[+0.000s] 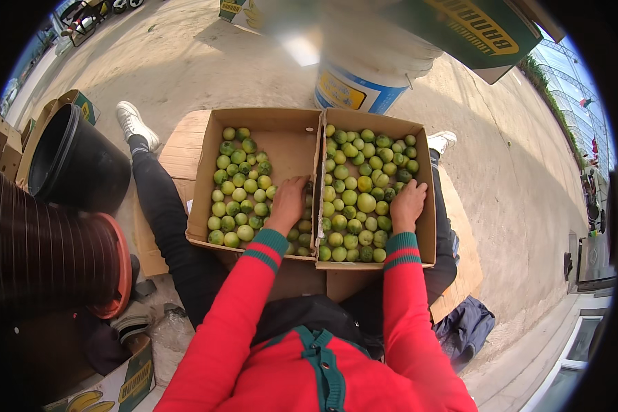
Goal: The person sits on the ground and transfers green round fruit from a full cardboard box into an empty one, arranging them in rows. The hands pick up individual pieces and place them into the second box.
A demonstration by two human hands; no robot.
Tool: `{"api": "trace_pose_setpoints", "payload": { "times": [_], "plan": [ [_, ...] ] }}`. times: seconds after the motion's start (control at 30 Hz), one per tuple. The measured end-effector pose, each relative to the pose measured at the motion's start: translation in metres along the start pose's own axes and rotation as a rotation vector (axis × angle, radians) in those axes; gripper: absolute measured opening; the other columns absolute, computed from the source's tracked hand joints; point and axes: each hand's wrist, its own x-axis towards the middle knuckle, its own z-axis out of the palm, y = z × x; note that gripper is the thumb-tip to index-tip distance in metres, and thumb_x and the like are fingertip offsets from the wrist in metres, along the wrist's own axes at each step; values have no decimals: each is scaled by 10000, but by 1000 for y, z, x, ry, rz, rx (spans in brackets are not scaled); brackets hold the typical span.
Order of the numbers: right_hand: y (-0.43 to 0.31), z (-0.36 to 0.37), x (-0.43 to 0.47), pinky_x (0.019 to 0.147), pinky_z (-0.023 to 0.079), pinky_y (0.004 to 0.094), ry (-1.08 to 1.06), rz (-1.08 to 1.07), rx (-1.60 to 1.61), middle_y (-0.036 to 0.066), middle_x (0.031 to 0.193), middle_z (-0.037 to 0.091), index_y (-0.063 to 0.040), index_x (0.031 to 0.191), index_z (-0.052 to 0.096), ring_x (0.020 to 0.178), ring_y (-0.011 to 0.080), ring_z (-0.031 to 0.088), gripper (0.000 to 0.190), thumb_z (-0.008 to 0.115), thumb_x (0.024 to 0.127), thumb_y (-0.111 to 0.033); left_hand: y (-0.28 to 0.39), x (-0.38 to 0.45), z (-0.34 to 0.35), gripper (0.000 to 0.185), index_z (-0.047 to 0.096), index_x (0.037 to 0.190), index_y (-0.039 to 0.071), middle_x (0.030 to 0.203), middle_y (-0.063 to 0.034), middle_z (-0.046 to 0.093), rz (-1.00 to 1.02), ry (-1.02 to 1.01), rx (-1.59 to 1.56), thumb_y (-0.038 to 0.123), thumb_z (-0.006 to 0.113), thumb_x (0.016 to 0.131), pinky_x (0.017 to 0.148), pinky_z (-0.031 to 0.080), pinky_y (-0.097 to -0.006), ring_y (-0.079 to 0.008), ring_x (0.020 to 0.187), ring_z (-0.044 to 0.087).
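Note:
Two open cardboard boxes stand side by side between my outstretched legs. The left cardboard box [293, 147] holds many small green tomatoes [239, 194], with bare cardboard showing at its upper right. Green tomatoes [366, 202] are spread over most of the right cardboard box [429, 226]. My left hand [288, 202] reaches into the left box near its right wall, fingers pointing up and hiding what lies under them. My right hand [409, 205] is over the tomatoes along the right wall of the right box. Whether either hand grips a tomato cannot be seen.
A white plastic bucket [360, 87] stands beyond the boxes, near a green banana carton [474, 36]. At left are a black bucket [82, 159] and a stack of dark red containers with an orange rim [121, 262]. Dark cloth [463, 329] lies at lower right.

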Motion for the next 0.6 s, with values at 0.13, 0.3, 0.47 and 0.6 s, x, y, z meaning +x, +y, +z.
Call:
{"api": "trace_pose_setpoints", "payload": {
  "times": [0.13, 0.3, 0.47, 0.6],
  "plan": [
    [-20, -16, -6, 877, 476, 461, 69, -191, 464, 187, 1209, 452, -9, 1285, 496, 1079, 369, 528, 382, 611, 924, -61, -6, 2, -6, 332, 607, 1220, 13, 1048, -161, 647, -256, 216, -375, -18, 489, 911, 816, 510, -369, -316, 920, 637],
    [-67, -31, -35, 941, 448, 407, 18, -645, 767, 190, 1260, 502, -27, 1272, 519, 1124, 378, 525, 400, 634, 889, -32, 8, 8, -23, 288, 607, 1233, 14, 1056, -90, 664, -410, 260, -698, 123, 558, 971, 796, 519, -304, -166, 932, 629],
    [-112, -29, -55, 924, 462, 422, -67, -965, 760, 120, 1213, 586, -57, 1232, 551, 1118, 333, 554, 463, 688, 791, -37, 30, 5, -41, 338, 581, 1306, 43, 1152, -22, 628, -295, -41, -1061, 173, 556, 994, 840, 491, -246, -86, 986, 571],
    [-125, -22, -62, 953, 436, 415, -116, -935, 758, 116, 1224, 588, -68, 1261, 548, 1147, 316, 537, 486, 693, 798, -71, 25, 7, -38, 360, 570, 1313, 32, 1168, -15, 601, -292, 15, -1175, 157, 593, 976, 836, 479, -244, -84, 994, 549]
  ]
}}
